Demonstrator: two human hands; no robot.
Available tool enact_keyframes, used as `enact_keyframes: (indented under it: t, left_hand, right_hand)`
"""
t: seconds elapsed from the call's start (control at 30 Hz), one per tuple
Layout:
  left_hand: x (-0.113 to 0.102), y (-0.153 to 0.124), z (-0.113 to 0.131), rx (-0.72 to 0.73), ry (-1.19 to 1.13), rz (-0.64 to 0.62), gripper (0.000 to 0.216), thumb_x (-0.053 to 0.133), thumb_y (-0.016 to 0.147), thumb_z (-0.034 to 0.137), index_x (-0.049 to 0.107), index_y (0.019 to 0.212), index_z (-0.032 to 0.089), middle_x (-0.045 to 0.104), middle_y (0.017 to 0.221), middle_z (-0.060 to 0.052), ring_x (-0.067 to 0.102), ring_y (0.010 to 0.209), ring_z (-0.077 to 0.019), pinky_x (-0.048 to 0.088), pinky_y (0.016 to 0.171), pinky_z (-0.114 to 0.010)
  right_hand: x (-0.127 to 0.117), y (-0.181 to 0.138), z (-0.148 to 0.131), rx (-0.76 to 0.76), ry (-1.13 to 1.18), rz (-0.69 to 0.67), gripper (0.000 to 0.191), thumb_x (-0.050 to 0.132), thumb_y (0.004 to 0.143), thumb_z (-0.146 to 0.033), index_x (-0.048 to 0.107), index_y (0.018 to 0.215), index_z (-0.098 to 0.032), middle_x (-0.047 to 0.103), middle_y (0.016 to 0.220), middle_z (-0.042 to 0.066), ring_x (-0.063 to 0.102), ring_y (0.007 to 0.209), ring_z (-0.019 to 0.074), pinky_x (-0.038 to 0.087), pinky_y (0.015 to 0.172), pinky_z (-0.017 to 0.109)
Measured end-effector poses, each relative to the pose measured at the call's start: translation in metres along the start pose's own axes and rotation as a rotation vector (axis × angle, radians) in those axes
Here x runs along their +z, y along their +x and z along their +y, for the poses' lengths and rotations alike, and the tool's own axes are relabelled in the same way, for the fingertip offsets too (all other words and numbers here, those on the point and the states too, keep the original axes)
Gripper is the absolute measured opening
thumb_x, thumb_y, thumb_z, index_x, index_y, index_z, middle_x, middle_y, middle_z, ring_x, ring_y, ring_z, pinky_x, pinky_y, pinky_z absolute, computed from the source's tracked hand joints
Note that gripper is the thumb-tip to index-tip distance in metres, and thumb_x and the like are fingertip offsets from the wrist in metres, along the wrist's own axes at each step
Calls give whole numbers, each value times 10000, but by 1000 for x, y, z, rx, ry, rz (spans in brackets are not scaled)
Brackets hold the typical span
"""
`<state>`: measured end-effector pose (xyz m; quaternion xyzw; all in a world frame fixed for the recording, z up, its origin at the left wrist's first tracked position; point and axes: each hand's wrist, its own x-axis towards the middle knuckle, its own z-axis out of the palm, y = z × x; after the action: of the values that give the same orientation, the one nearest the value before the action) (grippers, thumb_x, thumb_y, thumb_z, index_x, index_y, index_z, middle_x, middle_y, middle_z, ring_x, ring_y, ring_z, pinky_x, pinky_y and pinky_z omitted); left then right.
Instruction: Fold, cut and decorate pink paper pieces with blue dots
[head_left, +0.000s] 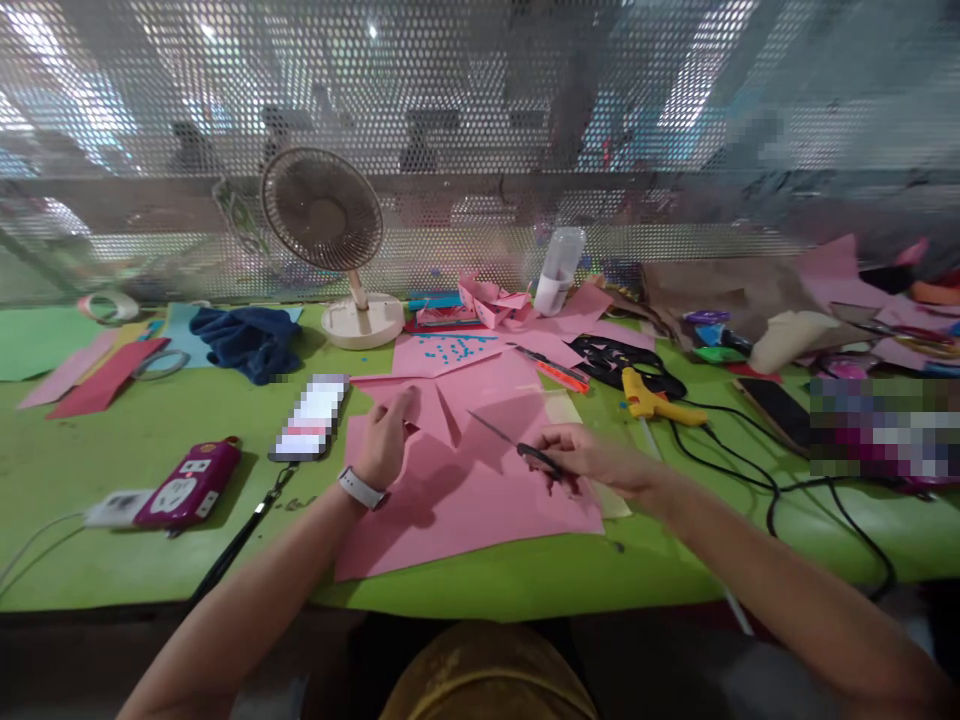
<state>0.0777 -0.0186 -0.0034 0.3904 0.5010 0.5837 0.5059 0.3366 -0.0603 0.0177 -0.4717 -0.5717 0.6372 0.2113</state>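
Note:
My left hand (386, 440), with a watch on the wrist, grips the left part of a folded pink paper sheet (480, 400). That piece lies on a larger pink sheet (465, 510) on the green table. My right hand (585, 457) is closed on the dark handle of a pair of scissors (517, 447), whose thin blades point left and up over the pink paper. The two hands are a short way apart above the sheet.
A phone (311, 417) lies left of my left hand, a maroon power strip (187, 485) further left. A small fan (330, 225), blue cloth (247, 340), white bottle (559, 268), red cutter (559, 370), yellow glue gun (649, 400) with black cable, and paper scraps fill the back.

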Motion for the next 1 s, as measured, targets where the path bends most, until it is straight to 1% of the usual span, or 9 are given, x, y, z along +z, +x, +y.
enact_keyframes:
  t: [0.1,0.2,0.3,0.37,0.5,0.6,0.77,0.87,1.0]
  left_hand:
    - [-1,1,5,-26,-10,-36,332,698,666,453,543,609,165,422,544,61,393,488,-67,398,511,-210]
    - [0,-1,2,-45,-22,-65,331,687,675,466,569,631,159,496,582,33,432,505,-76,419,523,-218]
    - [0,-3,0,-61,-23,-70,326,698,681,453,570,616,161,445,529,48,401,480,-75,420,518,-219]
    - [-1,-3,-1,-74,-18,-62,320,705,688,442,566,599,167,374,481,68,362,456,-74,416,509,-219]
    - [-3,1,-5,-81,-31,-52,326,721,693,434,552,587,176,354,457,74,345,440,-76,425,503,-216]
    - [-3,5,-9,-87,-61,-65,353,754,668,435,534,583,174,381,471,71,356,441,-71,415,489,-203]
    - [-3,5,-8,-109,-65,-92,309,763,656,427,603,676,163,510,577,36,458,512,-91,433,513,-207]
    - [-2,3,-5,-123,-39,-89,321,770,644,428,579,644,170,474,564,41,451,519,-97,457,528,-219]
    - [-2,2,-3,-118,-39,-74,345,777,632,422,537,597,177,473,578,35,441,526,-92,455,508,-208]
  right_hand:
    - [-24,1,0,-45,-84,150,455,745,694,-577,633,804,-150,661,612,12,525,430,62,417,398,169]
    - [-51,11,13,-55,-137,439,470,748,681,-595,612,790,-159,674,638,23,516,413,62,423,399,188]
    - [-68,20,29,-51,-161,665,466,745,685,-593,596,805,-169,675,636,25,523,413,72,443,414,204]
    - [-71,18,37,-52,-167,684,463,736,687,-601,589,793,-175,676,635,27,535,421,81,451,422,213]
    - [-61,0,48,-36,-211,506,470,716,692,-613,596,796,-171,691,665,44,554,431,94,452,435,227]
    - [-56,-11,53,-67,-299,473,426,688,726,-580,613,821,-172,687,676,39,580,457,113,458,460,242]
    - [-74,2,48,-87,-639,674,288,626,790,-475,643,826,-190,712,726,39,642,568,162,453,523,260]
    - [-93,25,34,-77,-949,864,273,598,820,-461,672,844,-199,740,836,48,677,729,182,438,593,251]
    - [-107,54,14,-50,-1079,937,284,561,851,-433,699,797,-191,738,830,75,671,783,201,380,596,257]
